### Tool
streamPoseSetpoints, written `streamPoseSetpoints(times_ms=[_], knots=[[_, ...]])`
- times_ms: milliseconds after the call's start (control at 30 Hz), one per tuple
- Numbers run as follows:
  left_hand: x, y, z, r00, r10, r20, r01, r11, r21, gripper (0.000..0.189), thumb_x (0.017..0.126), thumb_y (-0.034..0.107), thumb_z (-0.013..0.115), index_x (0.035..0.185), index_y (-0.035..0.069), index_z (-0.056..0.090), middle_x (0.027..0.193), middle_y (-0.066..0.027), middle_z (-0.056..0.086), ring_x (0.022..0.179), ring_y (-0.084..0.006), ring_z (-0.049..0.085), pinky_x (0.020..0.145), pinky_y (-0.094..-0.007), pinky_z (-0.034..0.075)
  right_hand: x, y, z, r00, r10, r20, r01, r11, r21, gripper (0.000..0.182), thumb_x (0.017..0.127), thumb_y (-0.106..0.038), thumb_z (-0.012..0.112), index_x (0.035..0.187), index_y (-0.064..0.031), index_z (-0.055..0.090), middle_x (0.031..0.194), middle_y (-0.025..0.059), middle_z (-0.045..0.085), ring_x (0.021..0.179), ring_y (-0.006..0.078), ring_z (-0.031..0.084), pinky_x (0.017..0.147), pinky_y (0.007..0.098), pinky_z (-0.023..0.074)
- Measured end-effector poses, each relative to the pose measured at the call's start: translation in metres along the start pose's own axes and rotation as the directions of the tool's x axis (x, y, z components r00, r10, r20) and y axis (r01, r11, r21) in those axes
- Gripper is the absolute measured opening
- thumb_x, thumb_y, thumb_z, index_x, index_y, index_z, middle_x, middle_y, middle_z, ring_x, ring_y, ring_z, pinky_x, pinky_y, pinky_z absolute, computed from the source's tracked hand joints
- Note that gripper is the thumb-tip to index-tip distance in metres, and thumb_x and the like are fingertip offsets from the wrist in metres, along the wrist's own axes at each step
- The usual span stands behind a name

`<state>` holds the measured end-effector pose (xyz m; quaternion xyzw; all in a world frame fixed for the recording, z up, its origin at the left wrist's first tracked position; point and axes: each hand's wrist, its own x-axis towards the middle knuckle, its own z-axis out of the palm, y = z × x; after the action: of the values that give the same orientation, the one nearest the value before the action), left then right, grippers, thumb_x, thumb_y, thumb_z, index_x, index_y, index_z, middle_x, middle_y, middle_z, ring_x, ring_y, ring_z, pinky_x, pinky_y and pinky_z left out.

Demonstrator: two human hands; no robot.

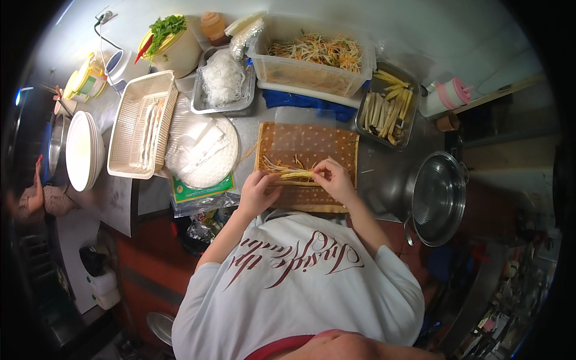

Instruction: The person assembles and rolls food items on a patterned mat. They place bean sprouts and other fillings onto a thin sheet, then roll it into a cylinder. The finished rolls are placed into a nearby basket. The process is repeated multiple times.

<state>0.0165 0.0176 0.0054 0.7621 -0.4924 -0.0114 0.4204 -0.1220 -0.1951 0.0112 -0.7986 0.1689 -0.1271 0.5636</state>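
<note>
A brown dotted cloth (pixel 310 198) lies on the metal counter before me, with a translucent sheet, probably rice paper (pixel 303 130), spread over it. Near the sheet's edge closest to me lie shredded vegetables (pixel 288 168) and yellow strips (pixel 296 174). My right hand (pixel 334 179) pinches the right end of the yellow strips between thumb and fingers. At the left end of the filling is my left hand (pixel 261 191), its thumb and fingers apart; whether its fingertips touch the strips is hard to tell.
Left stand a round rice paper stack (pixel 220 153), a plastic basket (pixel 120 144) with rolls, and stacked plates (pixel 81 150). Behind are a tray (pixel 249 92) of white noodles, a tub (pixel 310 76) of shredded vegetables and a tray (pixel 387 140) of strips. A metal pan (pixel 438 198) sits right. Another person (pixel 49 200) is far left.
</note>
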Motion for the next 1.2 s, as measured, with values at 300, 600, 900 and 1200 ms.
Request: streamPoseSetpoints(times_ms=[300,600,900,1200], knots=[[-0.01,-0.009,-0.007,0.999,-0.042,-0.033,0.044,0.997,0.057,0.038,0.065,0.011,0.077,0.099,0.009,0.062,0.088,-0.0089,0.055,0.083,-0.0299,0.055,0.07,-0.0383,0.045,0.017,-0.017,-0.012,0.968,-0.251,-0.022,0.226,0.906,-0.357,0.016,0.079,-0.011,0.07,0.092,-0.0049,0.063,0.09,0.0069,0.058,0.069,0.0207,0.057,0.059,0.0303,0.0466],[0.007,-0.015,-0.012,1.0,-0.013,-0.028,0.013,1.0,0.01,0.051,0.07,0.029,0.075,0.111,0.006,0.056,0.108,-0.0133,0.054,0.095,-0.0312,0.051,0.084,-0.0394,0.039,0.182,-0.063,0.048,0.855,-0.46,0.239,0.513,0.817,-0.264,0.025,0.078,-0.016,0.071,0.099,-0.0042,0.063,0.096,0.0107,0.059,0.092,0.028,0.057,0.079,0.0362,0.0474],[-0.01,-0.023,-0.033,0.965,-0.195,-0.173,0.175,0.977,-0.125,0.046,0.072,0.02,0.075,0.11,0.002,0.055,0.108,-0.0159,0.053,0.099,-0.0318,0.052,0.084,-0.0382,0.043,0.324,-0.057,0.164,0.871,-0.456,0.181,0.436,0.55,-0.712,0.047,0.077,-0.034,0.071,0.113,-0.0078,0.056,0.106,0.0116,0.056,0.104,0.0305,0.054,0.09,0.0406,0.0449],[-0.007,-0.033,-0.056,0.926,-0.279,-0.253,0.232,0.952,-0.2,0.04,0.074,0.012,0.073,0.108,0.002,0.055,0.107,-0.0148,0.054,0.099,-0.0296,0.053,0.084,-0.0352,0.045,0.338,-0.064,0.142,0.815,-0.483,0.32,0.571,0.58,-0.581,0.02,0.079,-0.019,0.057,0.087,-0.0008,0.062,0.099,0.0159,0.056,0.097,0.0322,0.053,0.087,0.042,0.0443]])
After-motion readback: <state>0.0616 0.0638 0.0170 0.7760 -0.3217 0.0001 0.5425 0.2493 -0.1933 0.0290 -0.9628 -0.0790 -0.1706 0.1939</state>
